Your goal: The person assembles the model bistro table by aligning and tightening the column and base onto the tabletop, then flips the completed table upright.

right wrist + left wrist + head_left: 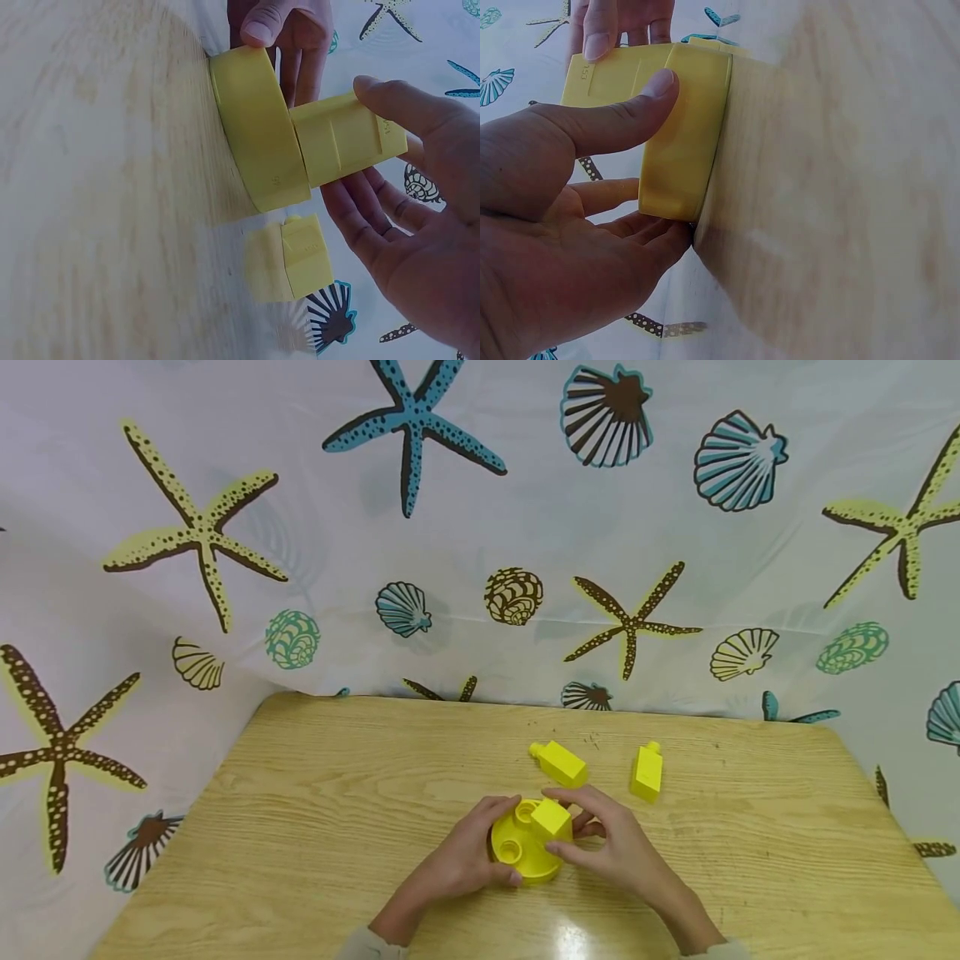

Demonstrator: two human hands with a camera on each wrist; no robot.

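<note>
A round yellow base with raised ring sockets rests on the wooden table. My left hand holds its left side, thumb at the front and fingers round the back; the left wrist view shows that thumb on the side wall of the base. On the right part of the base stands a rectangular yellow block. My right hand pinches it between thumb and fingers. The right wrist view shows the block up against the top of the base, its lower end hidden.
Two more yellow blocks with round knobs lie on the table beyond the hands, one block behind the base and another block farther right. A white cloth printed with starfish and shells hangs behind the table.
</note>
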